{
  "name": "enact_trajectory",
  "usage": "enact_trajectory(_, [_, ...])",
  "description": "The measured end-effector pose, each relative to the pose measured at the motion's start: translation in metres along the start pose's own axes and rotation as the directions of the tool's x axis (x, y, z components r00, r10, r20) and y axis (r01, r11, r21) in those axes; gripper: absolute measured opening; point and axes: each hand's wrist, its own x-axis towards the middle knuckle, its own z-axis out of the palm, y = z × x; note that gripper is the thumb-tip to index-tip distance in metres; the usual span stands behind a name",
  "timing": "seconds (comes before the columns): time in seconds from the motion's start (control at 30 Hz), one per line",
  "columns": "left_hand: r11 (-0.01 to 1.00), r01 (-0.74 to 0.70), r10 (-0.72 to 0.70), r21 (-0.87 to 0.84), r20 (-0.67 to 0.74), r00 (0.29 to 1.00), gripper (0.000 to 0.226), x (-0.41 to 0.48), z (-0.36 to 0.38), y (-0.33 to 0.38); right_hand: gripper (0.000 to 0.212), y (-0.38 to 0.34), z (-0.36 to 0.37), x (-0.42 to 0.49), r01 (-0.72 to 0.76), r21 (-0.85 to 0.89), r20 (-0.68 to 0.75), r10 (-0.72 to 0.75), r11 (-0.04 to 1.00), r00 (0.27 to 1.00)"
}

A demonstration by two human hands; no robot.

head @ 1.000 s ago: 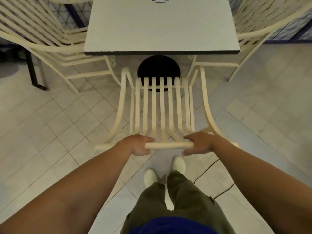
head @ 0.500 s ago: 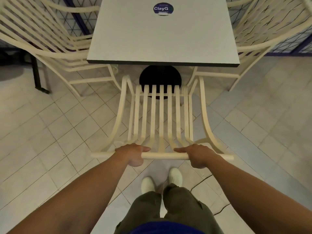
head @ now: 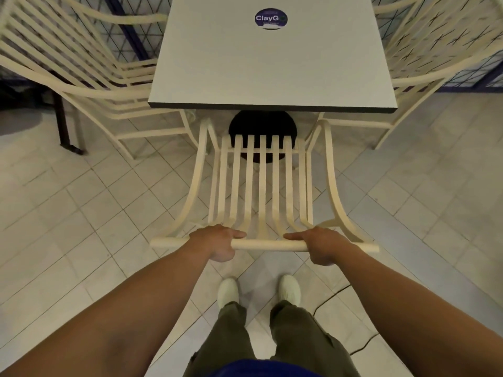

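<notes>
A cream slatted chair (head: 261,186) stands in front of me, its seat facing a grey square table (head: 272,66). My left hand (head: 217,242) grips the chair's top rail (head: 269,244) left of its middle. My right hand (head: 324,244) grips the same rail right of its middle. The front of the seat reaches the table's near edge, above the black round table base (head: 262,126). A purple round sticker (head: 270,18) lies on the far part of the tabletop.
Another cream chair (head: 81,74) stands left of the table and one more (head: 441,58) to its right. A dark metal leg (head: 66,126) stands on the floor at the left. My feet in white shoes (head: 258,291) are on the tiled floor behind the chair.
The table and sticker have come further into view, and the chair's top rail sits lower in the frame. My feet now stand side by side. Both hands keep their grip.
</notes>
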Motion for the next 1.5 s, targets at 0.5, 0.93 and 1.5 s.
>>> enact_trajectory(0.5, [0.997, -0.062, 0.067, 0.043, -0.117, 0.991, 0.062, 0.038, -0.059, -0.020, 0.072, 0.001, -0.061, 0.036, 0.059, 0.027, -0.050, -0.058, 0.998, 0.997])
enact_trajectory(0.93, [0.991, -0.087, 0.097, 0.098, -0.100, 0.990, 0.077, 0.027, -0.065, -0.036, 0.079, 0.020, -0.063, 0.034, 0.032, 0.049, -0.019, -0.031, 0.998, 0.999])
enact_trajectory(1.5, [0.988, -0.091, 0.108, 0.123, -0.142, 0.984, 0.083, 0.043, -0.085, -0.030, 0.085, 0.036, -0.074, 0.054, 0.036, 0.012, -0.047, -0.035, 0.999, 0.998])
